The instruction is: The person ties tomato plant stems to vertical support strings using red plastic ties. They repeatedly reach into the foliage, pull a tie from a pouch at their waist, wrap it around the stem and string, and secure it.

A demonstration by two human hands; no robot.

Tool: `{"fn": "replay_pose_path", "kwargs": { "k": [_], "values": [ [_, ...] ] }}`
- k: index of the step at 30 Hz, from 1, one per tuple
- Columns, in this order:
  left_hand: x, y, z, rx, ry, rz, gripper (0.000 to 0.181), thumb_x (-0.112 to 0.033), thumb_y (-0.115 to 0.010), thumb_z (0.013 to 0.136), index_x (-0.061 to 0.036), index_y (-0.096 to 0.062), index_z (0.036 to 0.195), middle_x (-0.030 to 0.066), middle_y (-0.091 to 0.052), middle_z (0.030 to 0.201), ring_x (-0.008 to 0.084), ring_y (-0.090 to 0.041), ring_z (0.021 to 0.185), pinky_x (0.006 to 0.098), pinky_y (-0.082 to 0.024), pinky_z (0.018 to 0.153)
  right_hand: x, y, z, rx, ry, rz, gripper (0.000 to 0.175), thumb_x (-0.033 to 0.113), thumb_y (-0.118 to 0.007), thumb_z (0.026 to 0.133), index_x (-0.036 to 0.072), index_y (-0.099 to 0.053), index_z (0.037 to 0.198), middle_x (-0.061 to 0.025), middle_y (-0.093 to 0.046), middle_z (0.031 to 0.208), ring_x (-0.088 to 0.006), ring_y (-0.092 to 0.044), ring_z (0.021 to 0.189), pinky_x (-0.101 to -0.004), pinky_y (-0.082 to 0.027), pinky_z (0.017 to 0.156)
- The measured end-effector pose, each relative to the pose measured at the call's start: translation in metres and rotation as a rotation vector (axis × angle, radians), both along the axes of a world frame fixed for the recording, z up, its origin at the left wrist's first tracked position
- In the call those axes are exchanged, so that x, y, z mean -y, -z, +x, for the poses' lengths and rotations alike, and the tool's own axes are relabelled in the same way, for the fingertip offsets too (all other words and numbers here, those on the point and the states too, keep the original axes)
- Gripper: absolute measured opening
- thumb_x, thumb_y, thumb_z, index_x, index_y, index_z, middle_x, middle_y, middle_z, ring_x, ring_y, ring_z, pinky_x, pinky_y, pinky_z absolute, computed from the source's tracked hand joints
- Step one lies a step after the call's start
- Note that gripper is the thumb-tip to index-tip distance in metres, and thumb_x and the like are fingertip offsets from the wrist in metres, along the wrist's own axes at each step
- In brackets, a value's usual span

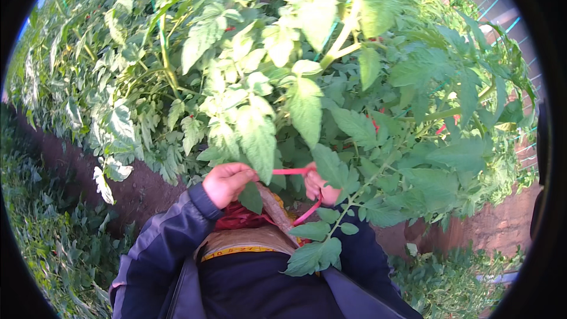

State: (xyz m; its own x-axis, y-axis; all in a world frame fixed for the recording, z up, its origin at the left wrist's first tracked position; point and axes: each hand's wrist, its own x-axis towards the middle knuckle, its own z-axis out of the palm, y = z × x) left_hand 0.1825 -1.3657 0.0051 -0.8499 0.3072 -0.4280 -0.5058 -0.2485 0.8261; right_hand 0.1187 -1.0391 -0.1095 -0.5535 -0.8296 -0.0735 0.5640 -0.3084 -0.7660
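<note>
My left hand (227, 182) pinches one end of a red plastic ribbon (289, 171) between thumb and fingers. The strip runs taut and level to my right hand (322, 188), which also grips it, and a loose length curves down from there. Leaves partly cover my right hand. Against my waist sits an open pouch (248, 240) of worn, light material, filled with a tangle of red ribbon (241, 216). A yellow band with printed numbers edges the pouch. A leafy tomato stem (350, 206) hangs across my right forearm.
Dense tomato plants (208, 44) rise in front of me, with thick stems (341, 44) beside green-blue strings (163, 31). Short red ties (374, 123) show among the foliage. Bare soil (146, 186) and low green plants (57, 239) lie to the left; a soil path (496, 217) is at right.
</note>
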Motion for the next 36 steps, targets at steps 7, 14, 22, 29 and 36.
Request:
{"fn": "replay_pose_path", "kwargs": {
  "k": [7, 14, 22, 29, 36],
  "values": [
    [-0.026, 0.022, -0.013, 0.108, -0.162, -0.133, 0.023, -0.022, -0.049, 0.100, -0.0032, -0.062, 0.105, -0.0060, -0.035, 0.053, 0.0060, -0.026, 0.040, 0.0240, -0.020, 0.038, 0.007, 0.043, -0.103, 0.292, 0.372, 0.134, 0.026, 0.018, -0.059, 0.096, 0.010, -0.056, 0.121, 0.0062, -0.055, 0.074, -0.0045, -0.050, 0.061, -0.0205, -0.040, 0.053],
    [-0.061, 0.005, -0.028, 0.115, -0.418, -0.100, 0.035, -0.010, -0.045, 0.097, -0.0057, -0.048, 0.132, -0.0003, -0.045, 0.061, 0.0074, -0.030, 0.041, 0.0232, -0.022, 0.038, 0.025, 0.021, -0.129, 0.163, 0.282, 0.208, 0.024, 0.019, -0.059, 0.096, 0.010, -0.057, 0.119, 0.0057, -0.055, 0.075, -0.0052, -0.051, 0.062, -0.0207, -0.041, 0.055],
    [-0.091, 0.065, -0.068, -0.273, -0.281, -0.292, 0.040, 0.000, -0.046, 0.095, -0.0028, -0.047, 0.135, -0.0029, -0.053, 0.071, 0.0051, -0.046, 0.056, 0.0210, -0.039, 0.054, 0.034, 0.014, -0.143, -0.052, 0.214, 0.354, 0.023, 0.020, -0.059, 0.096, 0.010, -0.059, 0.116, 0.0052, -0.056, 0.077, -0.0059, -0.052, 0.063, -0.0210, -0.042, 0.057],
    [-0.121, 0.084, -0.107, -0.352, -0.339, -0.529, 0.034, -0.005, -0.051, 0.093, -0.0003, -0.057, 0.126, -0.0048, -0.052, 0.066, 0.0044, -0.042, 0.054, 0.0227, -0.032, 0.049, 0.050, -0.018, -0.145, -0.184, 0.179, 0.402, 0.022, 0.021, -0.060, 0.096, 0.010, -0.060, 0.114, 0.0047, -0.057, 0.078, -0.0065, -0.054, 0.065, -0.0212, -0.044, 0.058],
    [-0.147, 0.079, -0.115, -0.411, -0.545, -0.422, 0.028, -0.008, -0.054, 0.093, 0.0009, -0.060, 0.119, 0.0020, -0.060, 0.069, 0.0091, -0.053, 0.060, 0.0284, -0.041, 0.054, 0.030, 0.009, -0.174, -0.297, 0.054, 0.518, 0.025, 0.022, -0.060, 0.096, 0.013, -0.059, 0.119, 0.0049, -0.058, 0.080, -0.0054, -0.054, 0.064, -0.0202, -0.043, 0.056]
  ]
}}
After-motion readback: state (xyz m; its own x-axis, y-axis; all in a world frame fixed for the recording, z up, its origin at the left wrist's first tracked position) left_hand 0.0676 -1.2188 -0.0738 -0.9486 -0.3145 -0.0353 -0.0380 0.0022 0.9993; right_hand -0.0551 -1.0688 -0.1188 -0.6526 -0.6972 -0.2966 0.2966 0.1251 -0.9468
